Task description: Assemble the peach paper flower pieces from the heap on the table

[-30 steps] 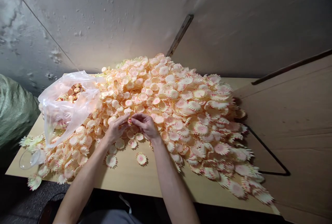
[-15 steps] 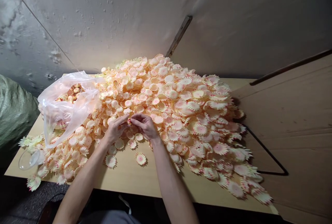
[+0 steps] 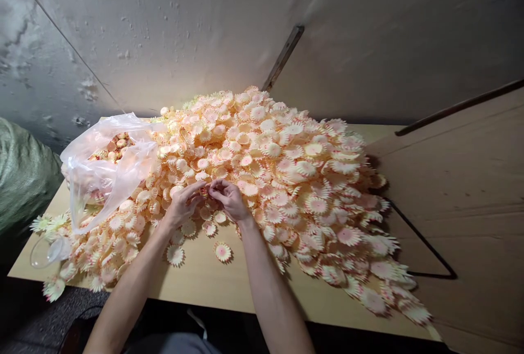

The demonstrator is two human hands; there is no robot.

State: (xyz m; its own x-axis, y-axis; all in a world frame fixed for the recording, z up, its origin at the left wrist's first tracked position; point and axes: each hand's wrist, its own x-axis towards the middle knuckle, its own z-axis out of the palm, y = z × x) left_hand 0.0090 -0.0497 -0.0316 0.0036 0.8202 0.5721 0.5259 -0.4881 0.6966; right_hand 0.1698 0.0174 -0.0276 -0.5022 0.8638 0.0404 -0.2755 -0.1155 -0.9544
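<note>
Between the fingertips of both hands is a small artificial flower piece [image 3: 203,192], its red-tinged petals curled up. My left hand [image 3: 183,202] grips it from the left, fingers closed. From the other side my right hand [image 3: 230,199] pinches it with thumb and forefinger. Behind and around the hands spreads a large heap of cream and pink artificial flower pieces [image 3: 266,149] with toothed edges. One flower piece [image 3: 223,252] lies by itself on the table [image 3: 196,283], between my forearms.
A translucent plastic bag [image 3: 98,173] with curled flower pieces inside stands at the left. Near it lies a clear plastic cup [image 3: 46,251]. A green sack [image 3: 24,179] is at the far left, a cardboard sheet [image 3: 458,206] at the right. The wall [image 3: 184,26] rises behind.
My fingers have shifted slightly around the small flower piece, which is now more covered. The heap and the bag look the same.
</note>
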